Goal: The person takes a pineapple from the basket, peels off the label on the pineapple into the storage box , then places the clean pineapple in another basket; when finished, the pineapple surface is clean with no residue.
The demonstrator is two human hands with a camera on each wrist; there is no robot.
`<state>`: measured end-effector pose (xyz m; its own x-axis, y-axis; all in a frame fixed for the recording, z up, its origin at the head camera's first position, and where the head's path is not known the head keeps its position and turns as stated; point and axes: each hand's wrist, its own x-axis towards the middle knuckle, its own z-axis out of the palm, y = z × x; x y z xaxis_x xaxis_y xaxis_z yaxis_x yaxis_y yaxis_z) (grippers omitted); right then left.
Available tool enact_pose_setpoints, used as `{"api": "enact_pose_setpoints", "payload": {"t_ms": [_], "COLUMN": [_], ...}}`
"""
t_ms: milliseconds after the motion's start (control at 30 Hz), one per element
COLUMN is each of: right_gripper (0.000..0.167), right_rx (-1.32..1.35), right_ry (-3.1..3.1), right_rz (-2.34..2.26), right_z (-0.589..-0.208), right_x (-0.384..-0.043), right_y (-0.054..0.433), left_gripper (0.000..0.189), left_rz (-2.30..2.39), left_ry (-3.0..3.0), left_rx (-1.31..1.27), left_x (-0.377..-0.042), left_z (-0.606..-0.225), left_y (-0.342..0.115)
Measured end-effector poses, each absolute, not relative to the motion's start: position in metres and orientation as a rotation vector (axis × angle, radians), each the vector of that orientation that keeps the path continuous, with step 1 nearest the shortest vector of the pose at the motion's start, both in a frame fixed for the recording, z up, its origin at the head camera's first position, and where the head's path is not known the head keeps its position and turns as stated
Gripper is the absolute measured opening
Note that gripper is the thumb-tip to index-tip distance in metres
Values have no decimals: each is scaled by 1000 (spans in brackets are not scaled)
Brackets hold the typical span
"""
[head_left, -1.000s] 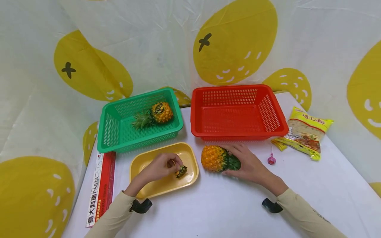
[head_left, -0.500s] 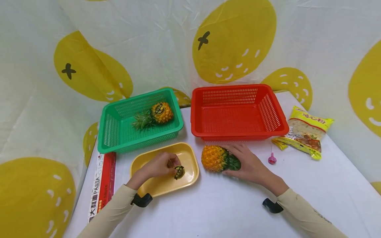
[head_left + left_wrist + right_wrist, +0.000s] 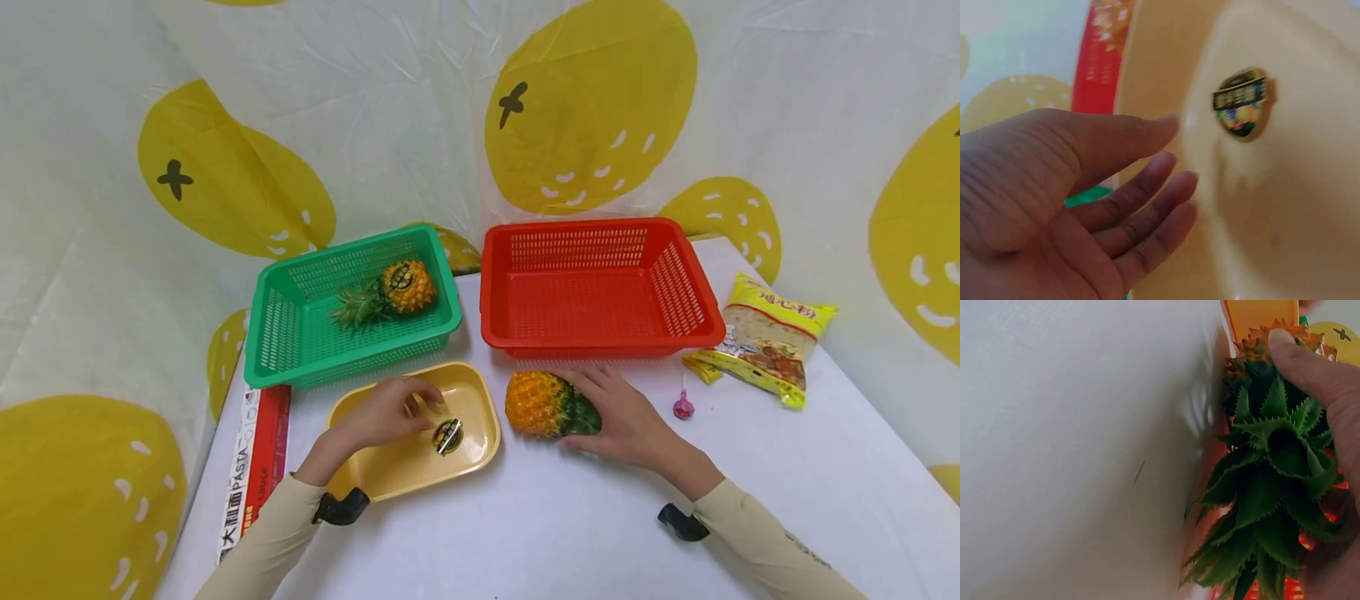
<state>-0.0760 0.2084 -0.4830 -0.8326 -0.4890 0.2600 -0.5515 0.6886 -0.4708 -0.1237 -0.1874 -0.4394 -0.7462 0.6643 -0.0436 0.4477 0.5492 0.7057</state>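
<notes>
Right hand (image 3: 621, 418) grips one pineapple (image 3: 536, 402); left hand (image 3: 390, 412), fingers relaxed, over one tray (image 3: 423, 471).
Inside, one label (image 3: 447, 436); behind, one red basket (image 3: 577, 304), one green basket (image 3: 363, 361) with second pineapple (image 3: 411, 288).

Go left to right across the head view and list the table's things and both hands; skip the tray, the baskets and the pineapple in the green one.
Pasta box, left hand, dark label, gripped pineapple, right hand, pink lollipop, yellow bag.
</notes>
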Motion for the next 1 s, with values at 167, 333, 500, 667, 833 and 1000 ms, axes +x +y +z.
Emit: {"api": "enact_pose_setpoints", "payload": {"t_ms": [167,333,500,667,833,1000], "right_gripper": [106,106,104,103,102,103], "right_rx": [820,792,779,774,773,789], "right_ry": [-2796,-2815,-2828,-2827,-2815,-2777], "right_rz": [779,773,776,786,790,809], "right_z": [-481,-480,-479,-479,-480,-481], "right_x": [-74,-72,-71,-71,-71,-73], "right_y": [205,205,204,202,201,199], "left_gripper": [19,23,25,27,33,38], "left_rz": [1108,1217,1242,1262,1337,1443], "left_ry": [2563,2594,2687,2846,3064,3232], "left_rx": [834,747,729,677,603,396], "left_x": [-120,-116,-113,-112,-116,-125], "left_z": [-426,-416,-405,-395,-393,-400], "left_y": [-203,-220,-233,-246,-264,-288]}}
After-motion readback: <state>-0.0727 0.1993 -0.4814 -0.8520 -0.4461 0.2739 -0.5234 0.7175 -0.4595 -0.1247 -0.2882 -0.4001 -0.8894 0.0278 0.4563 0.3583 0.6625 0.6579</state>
